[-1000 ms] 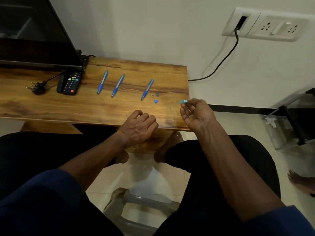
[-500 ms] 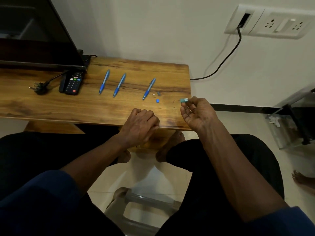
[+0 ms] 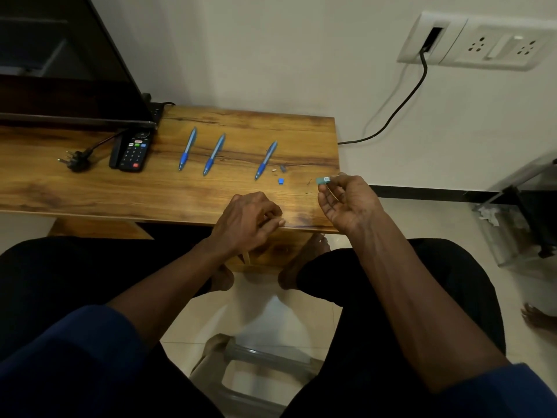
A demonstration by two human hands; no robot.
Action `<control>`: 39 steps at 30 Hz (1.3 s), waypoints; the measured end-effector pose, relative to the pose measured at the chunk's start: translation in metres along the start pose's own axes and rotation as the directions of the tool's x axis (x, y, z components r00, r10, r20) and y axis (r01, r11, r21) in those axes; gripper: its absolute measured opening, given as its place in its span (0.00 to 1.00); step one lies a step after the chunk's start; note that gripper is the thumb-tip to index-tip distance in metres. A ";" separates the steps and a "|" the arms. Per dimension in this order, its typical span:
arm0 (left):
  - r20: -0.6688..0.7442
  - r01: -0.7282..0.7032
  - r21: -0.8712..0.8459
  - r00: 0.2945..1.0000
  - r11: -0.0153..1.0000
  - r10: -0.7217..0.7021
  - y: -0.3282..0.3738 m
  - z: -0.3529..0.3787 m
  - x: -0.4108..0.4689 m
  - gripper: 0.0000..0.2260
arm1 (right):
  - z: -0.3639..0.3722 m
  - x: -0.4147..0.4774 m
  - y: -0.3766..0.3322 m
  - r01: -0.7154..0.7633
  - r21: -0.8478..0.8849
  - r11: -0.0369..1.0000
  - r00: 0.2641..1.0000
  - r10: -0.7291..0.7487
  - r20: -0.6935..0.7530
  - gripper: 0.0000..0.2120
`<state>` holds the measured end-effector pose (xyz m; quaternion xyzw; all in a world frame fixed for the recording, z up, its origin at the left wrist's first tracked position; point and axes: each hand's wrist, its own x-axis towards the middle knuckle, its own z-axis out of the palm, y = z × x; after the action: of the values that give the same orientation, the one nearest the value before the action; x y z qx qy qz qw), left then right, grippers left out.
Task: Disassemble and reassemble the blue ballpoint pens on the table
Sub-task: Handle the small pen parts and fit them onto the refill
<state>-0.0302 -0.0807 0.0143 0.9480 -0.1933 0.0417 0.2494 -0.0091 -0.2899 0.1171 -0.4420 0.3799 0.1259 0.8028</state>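
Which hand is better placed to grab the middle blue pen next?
Left. The left hand rests at the table's near edge, below the middle pen, though it seems to grip a thin pale stick. The right hand is off by the right corner, pinching a small teal piece.

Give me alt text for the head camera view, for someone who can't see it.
Seated at a wooden table, a person's right hand pinches a small teal pen piece while the left hand grips a thin pale stick at the table's near edge. Three blue pens lie in a row beyond, small loose parts beside the rightmost.
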 end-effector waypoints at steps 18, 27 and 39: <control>-0.127 -0.148 0.371 0.970 0.917 0.208 0.010 0.013 -0.025 0.12 | -0.001 -0.009 -0.004 0.089 0.036 0.995 0.993 -0.086 -0.077 0.05; 0.012 -0.272 0.444 0.955 0.854 0.298 0.001 0.003 -0.014 0.08 | -0.001 -0.010 -0.007 0.084 0.039 0.996 0.995 -0.081 -0.064 0.06; 0.554 -0.133 0.055 0.829 0.990 0.080 -0.006 -0.039 0.060 0.09 | 0.004 -0.006 -0.002 0.076 -0.034 0.997 0.997 -0.077 -0.029 0.07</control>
<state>0.0279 -0.0775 0.0560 0.9181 -0.3073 -0.2096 0.1369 -0.0097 -0.2868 0.1239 -0.4711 0.3727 0.0944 0.7939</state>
